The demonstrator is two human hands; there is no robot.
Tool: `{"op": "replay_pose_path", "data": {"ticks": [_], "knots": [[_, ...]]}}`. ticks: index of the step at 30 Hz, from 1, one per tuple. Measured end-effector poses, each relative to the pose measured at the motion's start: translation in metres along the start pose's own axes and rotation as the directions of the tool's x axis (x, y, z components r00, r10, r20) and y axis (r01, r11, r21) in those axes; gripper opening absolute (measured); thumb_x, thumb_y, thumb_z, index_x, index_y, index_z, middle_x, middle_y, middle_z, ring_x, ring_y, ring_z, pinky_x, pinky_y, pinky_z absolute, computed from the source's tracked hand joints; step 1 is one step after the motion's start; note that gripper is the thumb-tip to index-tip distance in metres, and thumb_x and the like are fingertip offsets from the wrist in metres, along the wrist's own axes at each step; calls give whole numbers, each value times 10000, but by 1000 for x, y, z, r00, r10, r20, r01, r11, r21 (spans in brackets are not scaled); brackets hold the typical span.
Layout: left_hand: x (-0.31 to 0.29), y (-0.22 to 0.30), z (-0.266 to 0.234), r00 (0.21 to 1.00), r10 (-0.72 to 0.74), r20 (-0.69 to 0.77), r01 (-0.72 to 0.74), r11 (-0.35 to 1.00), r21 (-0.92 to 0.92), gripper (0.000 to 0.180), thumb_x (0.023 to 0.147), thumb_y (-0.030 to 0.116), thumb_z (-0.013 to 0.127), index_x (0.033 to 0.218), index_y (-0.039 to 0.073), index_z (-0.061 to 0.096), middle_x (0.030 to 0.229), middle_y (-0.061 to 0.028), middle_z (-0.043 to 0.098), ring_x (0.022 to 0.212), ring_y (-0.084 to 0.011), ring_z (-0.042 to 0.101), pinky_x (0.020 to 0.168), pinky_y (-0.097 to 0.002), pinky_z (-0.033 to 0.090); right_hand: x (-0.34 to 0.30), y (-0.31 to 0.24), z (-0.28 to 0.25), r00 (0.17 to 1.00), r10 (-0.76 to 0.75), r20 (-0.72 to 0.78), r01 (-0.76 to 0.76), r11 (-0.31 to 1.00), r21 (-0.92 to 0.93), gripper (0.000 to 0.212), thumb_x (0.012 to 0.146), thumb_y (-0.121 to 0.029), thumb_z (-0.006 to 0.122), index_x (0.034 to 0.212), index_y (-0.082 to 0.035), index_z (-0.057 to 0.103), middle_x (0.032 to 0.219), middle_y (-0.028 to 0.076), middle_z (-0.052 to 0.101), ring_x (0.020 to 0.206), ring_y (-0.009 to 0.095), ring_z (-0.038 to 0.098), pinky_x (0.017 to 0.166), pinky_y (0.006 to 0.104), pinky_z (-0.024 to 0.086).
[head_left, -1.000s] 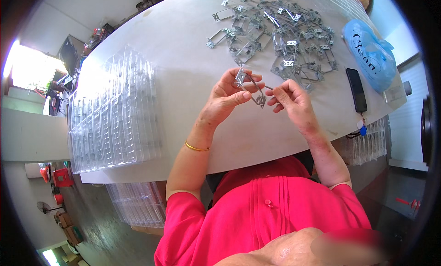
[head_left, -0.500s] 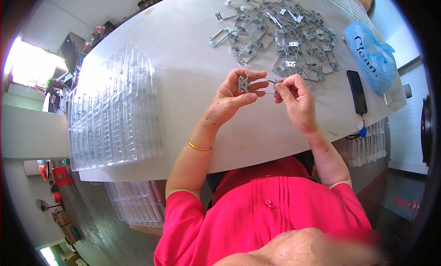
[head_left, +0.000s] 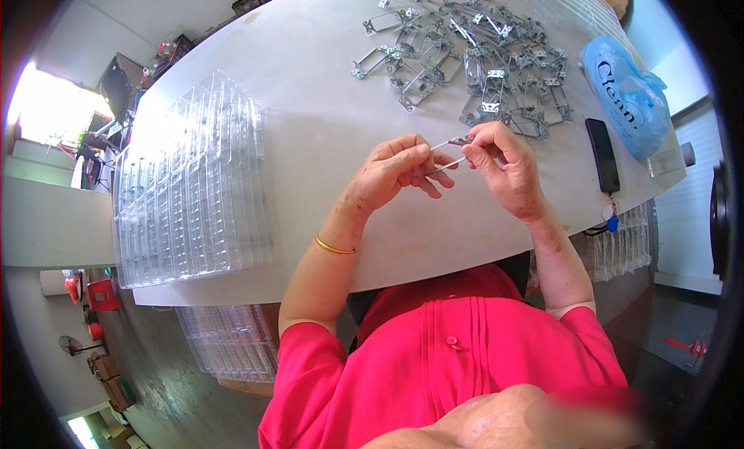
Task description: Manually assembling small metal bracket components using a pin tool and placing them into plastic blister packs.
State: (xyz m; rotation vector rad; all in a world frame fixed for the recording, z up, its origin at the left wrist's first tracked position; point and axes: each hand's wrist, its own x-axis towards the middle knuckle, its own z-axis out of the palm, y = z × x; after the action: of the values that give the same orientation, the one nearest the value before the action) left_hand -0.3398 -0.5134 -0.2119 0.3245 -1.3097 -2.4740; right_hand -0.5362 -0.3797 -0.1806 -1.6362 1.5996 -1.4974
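Observation:
Between my hands, above the white table, is a metal bracket [head_left: 449, 143] with two thin parallel rods. My left hand [head_left: 397, 170] is closed round one end of it, thumb on top, and hides that end plate. My right hand [head_left: 502, 162] pinches the other end between thumb and fingers. Just beyond my hands lies a loose heap of similar metal brackets [head_left: 496, 74], silver-grey frames with small punched end plates, tangled together.
Clear plastic trays [head_left: 194, 193] are stacked at the left of the table [head_left: 318, 131]. A black phone [head_left: 601, 154] and a blue plastic bag [head_left: 626, 96] lie on the right. More clear trays [head_left: 229, 340] stand below the table's near edge.
The bracket has turned in my hands, so its left end plate no longer faces up. My left hand has rolled over, its thumb now across that end.

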Motion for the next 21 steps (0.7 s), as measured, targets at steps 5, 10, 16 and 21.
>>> {"op": "replay_pose_path", "data": {"ticks": [5,10,16,21], "knots": [[0,-1,-5,1000,17,-23,-18,999,-51,229,1043,193,516,930,5,580,1193,-293,669,961,-344,736,751,-402,642,3,-2,1,994,-110,-18,109,993,-52,82,967,-40,690,967,-35,608,989,48,644,822,100,606,735,266,525],[1,-2,-7,997,61,-52,-66,992,-104,211,1035,177,537,913,12,587,1223,-301,653,970,-334,734,811,-413,632,1,-8,-1,986,6,-169,-16,998,-54,43,1002,-64,652,975,-44,626,813,-23,586,682,31,495,596,214,409],[0,-1,-4,998,53,-34,-55,996,-63,168,1032,147,561,937,14,596,1248,-302,640,1007,-333,729,831,-412,625,-1,-8,9,983,31,-182,-43,997,-61,47,1009,-68,645,971,-47,627,702,-63,511,621,13,420,536,209,358],[0,0,-2,997,73,-20,-73,997,-16,153,1023,145,584,944,16,610,1255,-271,650,979,-284,726,794,-380,611,-1,-7,11,982,34,-187,-50,995,-81,54,1009,-72,643,969,-42,623,691,-48,525,609,18,428,527,219,362]]}}
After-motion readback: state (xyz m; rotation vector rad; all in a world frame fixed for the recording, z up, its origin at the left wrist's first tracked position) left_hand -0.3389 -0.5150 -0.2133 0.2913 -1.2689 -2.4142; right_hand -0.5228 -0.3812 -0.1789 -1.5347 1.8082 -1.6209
